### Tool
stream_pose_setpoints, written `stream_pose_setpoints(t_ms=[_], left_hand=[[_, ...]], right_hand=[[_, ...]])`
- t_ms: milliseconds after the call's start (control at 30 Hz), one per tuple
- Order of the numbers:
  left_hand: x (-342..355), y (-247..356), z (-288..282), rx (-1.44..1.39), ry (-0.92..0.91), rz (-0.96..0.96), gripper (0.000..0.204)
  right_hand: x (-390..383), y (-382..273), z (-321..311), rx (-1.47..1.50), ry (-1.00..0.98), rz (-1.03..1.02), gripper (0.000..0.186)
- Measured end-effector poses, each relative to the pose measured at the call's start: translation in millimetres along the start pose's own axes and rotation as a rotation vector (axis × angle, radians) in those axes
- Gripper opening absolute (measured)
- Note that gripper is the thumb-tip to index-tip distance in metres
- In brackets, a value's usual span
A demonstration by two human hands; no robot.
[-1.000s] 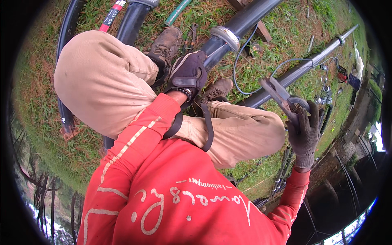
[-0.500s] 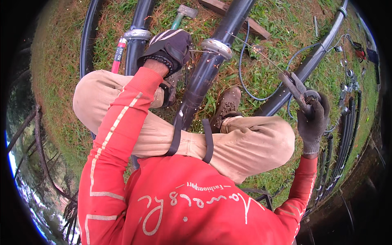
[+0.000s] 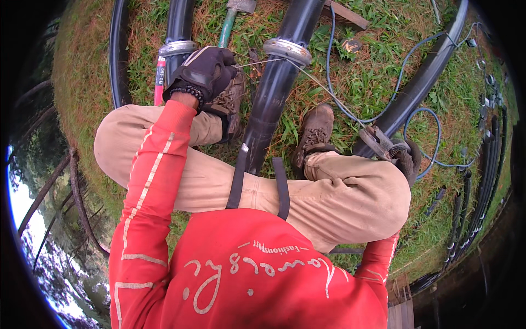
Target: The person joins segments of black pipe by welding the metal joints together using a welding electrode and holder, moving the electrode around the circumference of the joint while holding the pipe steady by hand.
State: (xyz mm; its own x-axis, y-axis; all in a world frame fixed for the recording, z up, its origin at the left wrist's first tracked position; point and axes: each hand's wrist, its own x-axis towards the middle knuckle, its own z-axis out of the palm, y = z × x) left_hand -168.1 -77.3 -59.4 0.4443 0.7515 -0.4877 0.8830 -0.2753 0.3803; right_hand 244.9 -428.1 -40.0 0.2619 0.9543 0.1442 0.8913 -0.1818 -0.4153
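Note:
A dark pipe runs between my boots, with a pale metal collar round it. A thin wire lies across the pipe just on the near side of the collar, stretching both ways. My left hand, in a dark glove, is closed at the wire's left end, beside my left boot. At the other end, pliers have the wire by their jaws. My gloved right hand grips these pliers beyond my right knee, which hides part of the hand.
On the left stand a second collared pipe, a narrower black pipe and a red tube. A green-handled hammer lies ahead. To the right are a blue-grey cable, another dark pipe and several black pipes.
My right hand and the pliers have come down and left, behind my right knee. The wire has shifted to the collar's near side. My left hand has moved left and slightly nearer.

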Motion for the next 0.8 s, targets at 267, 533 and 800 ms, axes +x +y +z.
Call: stream_pose_setpoints(t_ms=[267, 533, 800], left_hand=[[5.1, -9.6, 12.2, -0.084, 0.119, 0.089, 0.034], [9.0, -10.9, 14.9, -0.063, 0.142, 0.097, 0.035], [15.1, -25.1, 21.4, -0.093, 0.087, 0.096, 0.037]], right_hand=[[2.9, -0.3, 6.1, 0.092, -0.084, 0.088, 0.053], [-8.6, 16.3, 13.3, 0.333, -0.049, 0.313, 0.040], [-3.0, 12.9, 7.0, 0.003, -0.085, 0.012, 0.044]])
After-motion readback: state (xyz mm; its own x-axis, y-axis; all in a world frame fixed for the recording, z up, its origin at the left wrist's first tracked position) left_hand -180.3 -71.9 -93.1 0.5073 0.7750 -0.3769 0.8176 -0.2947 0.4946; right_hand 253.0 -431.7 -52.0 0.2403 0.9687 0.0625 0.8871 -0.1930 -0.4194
